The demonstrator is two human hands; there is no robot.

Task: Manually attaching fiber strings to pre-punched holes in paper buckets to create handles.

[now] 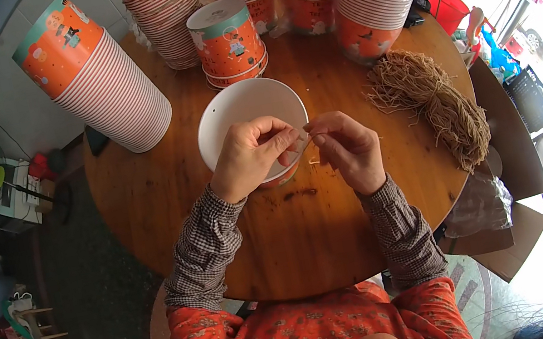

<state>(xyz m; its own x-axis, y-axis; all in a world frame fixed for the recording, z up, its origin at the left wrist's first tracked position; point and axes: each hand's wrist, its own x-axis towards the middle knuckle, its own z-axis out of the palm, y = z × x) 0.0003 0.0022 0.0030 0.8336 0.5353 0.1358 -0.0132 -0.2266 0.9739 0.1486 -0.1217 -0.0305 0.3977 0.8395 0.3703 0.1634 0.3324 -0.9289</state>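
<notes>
Fingers (289,139) of the left hand (251,158) are closed in a pinch with the thumb on a thin tan string (308,140); the right hand (349,148) pinches the same string just beside them, fingertips nearly touching. Both pinches are tight, with no visible gap.

Handling, as a judgement: the string is very light, limp and thin. It offers no stiffness, so hold it near the working end, between thumb and forefinger pads. It may slip or fray if pulled hard.

Appearance: a short pale strand, partly hidden by the fingers. Its ends cannot be told.

Location: the string spans between the two pinches, directly above the near rim of a white paper bowl (232,111). Under the left fingers lies the bowl's orange side. Well apart, beyond the right fingers, lies a bundle of tan strings (430,101) on the round wooden table (298,237).
</notes>
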